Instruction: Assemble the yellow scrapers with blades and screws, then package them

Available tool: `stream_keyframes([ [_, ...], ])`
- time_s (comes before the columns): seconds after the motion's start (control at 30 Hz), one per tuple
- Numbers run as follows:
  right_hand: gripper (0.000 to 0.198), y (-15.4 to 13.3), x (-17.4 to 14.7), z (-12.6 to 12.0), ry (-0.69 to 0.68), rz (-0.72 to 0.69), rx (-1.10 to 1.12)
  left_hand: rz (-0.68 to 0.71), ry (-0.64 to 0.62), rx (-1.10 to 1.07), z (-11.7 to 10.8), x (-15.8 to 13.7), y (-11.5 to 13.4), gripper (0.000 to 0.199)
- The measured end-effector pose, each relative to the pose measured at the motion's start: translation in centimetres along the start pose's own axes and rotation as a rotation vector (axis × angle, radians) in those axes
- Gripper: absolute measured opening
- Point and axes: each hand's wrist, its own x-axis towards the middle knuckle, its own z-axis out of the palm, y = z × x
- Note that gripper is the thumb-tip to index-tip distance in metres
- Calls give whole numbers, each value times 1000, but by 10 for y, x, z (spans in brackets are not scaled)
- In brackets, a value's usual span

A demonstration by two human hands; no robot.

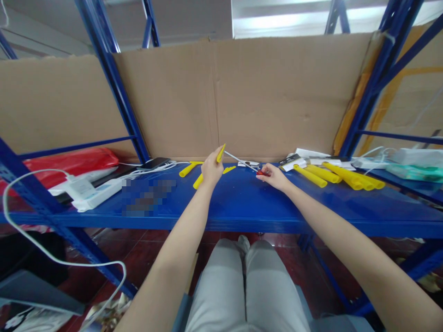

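My left hand (212,167) is closed around a yellow plastic tool (198,181) whose round handle comes out below the fist. The tool's yellow head (220,153) shows above my fingers. My right hand (274,177) grips the red handle of a screwdriver (242,161). Its long metal shaft slants up to the left, with the tip at the yellow head; whether they touch I cannot tell. Another yellow tool with a crosswise head (188,169) lies left of my left hand. A small flat yellow piece (229,169) rests between my hands.
Several yellow handles (311,176) lie on the blue shelf (249,203) at right, near small packets (294,160). At left are a white power strip (100,192), cables, a dark phone (154,163) and a red bag (72,161). Cardboard (263,97) stands behind; blue posts frame the sides.
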Motion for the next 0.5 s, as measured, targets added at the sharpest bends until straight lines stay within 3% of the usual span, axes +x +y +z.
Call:
stream_keyframes([
  [0.33, 43, -3, 2, -4, -71, 27, -13, -6, 7, -20, 0, 0, 0, 35],
  [0.5, 45, 1, 2, 2, -30, 17, 41, -4, 0, -33, 1, 0, -1, 36],
])
